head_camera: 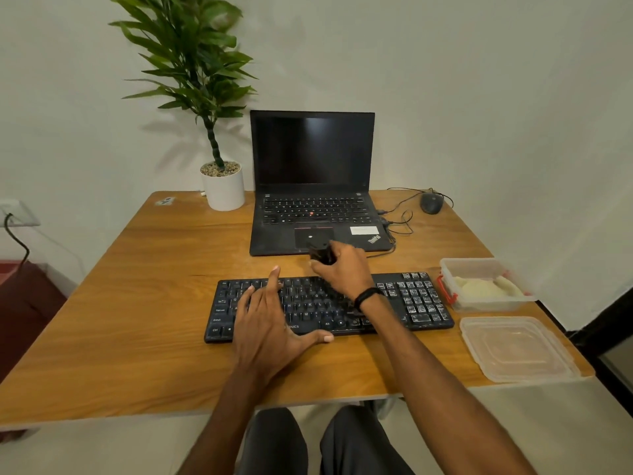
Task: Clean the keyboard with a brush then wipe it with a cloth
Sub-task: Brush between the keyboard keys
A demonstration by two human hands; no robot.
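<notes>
The keyboard (pixel 308 305) lies flat on the desk (pixel 137 303) straight in front of me, its long side running from 9 to 3 o'clock. My left hand (pixel 270 317) rests on its left half, fingers straight and spread over the keys, holding nothing, with the thumb stretched out toward 3 o'clock along the near edge.

My right hand (pixel 342 269) is at 12 o'clock of the keyboard's middle, over its far edge. Its fingers are curled round a small dark brush (pixel 320 253), which sticks out toward 11 o'clock; it is blurred, so I cannot tell whether its bristles touch anything. A dark band (pixel 368 296) sits on that wrist, and the forearm crosses the right part of the keys.

At 12 o'clock beyond the brush stands an open laptop (pixel 311 186) with a dark screen. At 11 o'clock of it is a plant (pixel 191 63) in a white pot (pixel 224 188); at 2 o'clock, a mouse (pixel 431 202) with its cable looping back to the laptop.

At 3 o'clock, just beside the keyboard's end, is a clear box (pixel 479 264) with a pale cloth (pixel 479 287) inside. Its lid (pixel 517 347) lies flat at 6 o'clock of the box, near the desk's edge.
</notes>
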